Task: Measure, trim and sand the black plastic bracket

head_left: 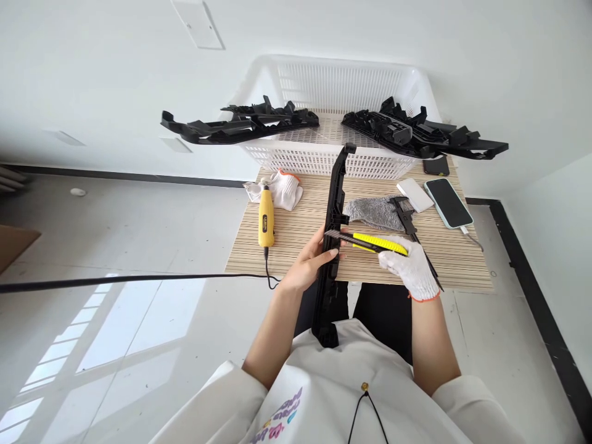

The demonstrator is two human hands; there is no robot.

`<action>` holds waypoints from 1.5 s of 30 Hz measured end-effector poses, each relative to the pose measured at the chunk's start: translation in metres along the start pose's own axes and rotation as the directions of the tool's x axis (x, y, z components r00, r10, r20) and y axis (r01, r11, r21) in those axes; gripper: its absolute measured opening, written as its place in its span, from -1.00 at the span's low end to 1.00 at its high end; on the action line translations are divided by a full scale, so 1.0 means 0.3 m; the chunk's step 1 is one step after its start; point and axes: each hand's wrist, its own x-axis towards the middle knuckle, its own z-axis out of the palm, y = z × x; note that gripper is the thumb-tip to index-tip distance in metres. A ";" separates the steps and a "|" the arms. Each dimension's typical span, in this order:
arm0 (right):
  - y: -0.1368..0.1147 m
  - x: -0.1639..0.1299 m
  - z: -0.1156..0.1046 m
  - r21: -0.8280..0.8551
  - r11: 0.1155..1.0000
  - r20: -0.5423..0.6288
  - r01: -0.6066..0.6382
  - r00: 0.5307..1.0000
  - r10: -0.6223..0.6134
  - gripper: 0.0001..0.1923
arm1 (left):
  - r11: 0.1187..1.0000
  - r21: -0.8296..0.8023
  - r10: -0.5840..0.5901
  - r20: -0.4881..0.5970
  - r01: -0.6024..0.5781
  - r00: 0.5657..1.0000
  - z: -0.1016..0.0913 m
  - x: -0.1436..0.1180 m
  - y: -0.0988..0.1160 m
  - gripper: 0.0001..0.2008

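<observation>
White flooring surrounded our slatted bamboo mat (pixel 296 256), which carried a white basket (pixel 333 83). We gripped the long black plastic part (pixel 333 234) upright over the mat's near edge, left hand (pixel 311 262) wrapped around it. Our gloved right hand (pixel 411 268) clenched the yellow utility knife (pixel 370 242), blade touching the part.

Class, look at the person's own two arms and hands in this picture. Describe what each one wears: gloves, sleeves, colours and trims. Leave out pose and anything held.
The left hand is bare, with no glove. The right hand wears a white knitted work glove with an orange trim at the cuff. Both forearms are uncovered; loose white sleeves end near the elbows.
</observation>
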 end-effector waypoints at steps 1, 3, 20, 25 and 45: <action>0.002 0.000 -0.001 -0.014 1.000 0.008 -0.003 1.000 0.003 -0.52 | 1.000 -0.004 0.002 0.006 -0.002 1.000 -0.003 -0.003 0.002 -0.35; 0.005 0.000 -0.002 -0.012 1.000 -0.013 -0.005 1.000 0.005 -0.52 | 1.000 -0.011 0.005 0.000 -0.005 1.000 -0.007 -0.006 0.004 -0.32; -0.010 -0.008 -0.005 -0.119 0.993 0.036 0.010 0.999 -0.006 -0.48 | 0.999 -0.051 0.006 -0.024 -0.007 1.000 -0.007 0.001 0.002 -0.40; -0.010 -0.010 -0.003 -0.115 0.993 0.017 -0.008 1.000 0.010 -0.47 | 0.998 -0.056 -0.008 -0.029 0.006 1.000 -0.009 0.001 0.004 -0.41; -0.005 -0.011 -0.007 -0.170 0.985 0.033 -0.005 0.999 0.011 -0.46 | 0.994 -0.113 -0.013 -0.032 0.010 0.999 -0.009 0.001 0.004 -0.43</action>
